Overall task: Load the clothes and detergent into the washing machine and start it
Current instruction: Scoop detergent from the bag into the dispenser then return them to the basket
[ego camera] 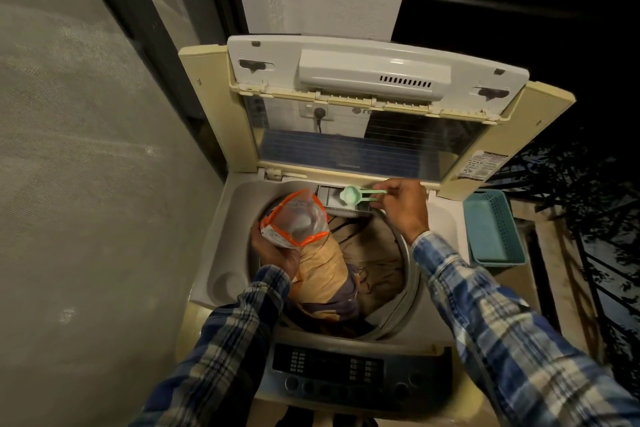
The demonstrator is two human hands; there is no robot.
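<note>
Head view: your right hand (401,204) pinches green scoop (351,193) by handle, cup over detergent drawer (341,202) at tub's rear rim. Left hand (273,253) grips open detergent bag (298,220) over clothes (346,270) in tub. Step: dosing detergent. Next, likely: tip scoop, shut lid (374,107), use control panel (329,367). Basket (491,229) beside machine.

Top-loading washing machine (221,253), cream, lid raised at 12 o'clock. Clothes (346,274), tan and dark blue, heaped in drum. Detergent bag (294,222), clear with orange trim, open, at drum's 10 o'clock. Mint scoop (353,194) tilted over dispenser drawer (332,199) at 12 o'clock.
</note>
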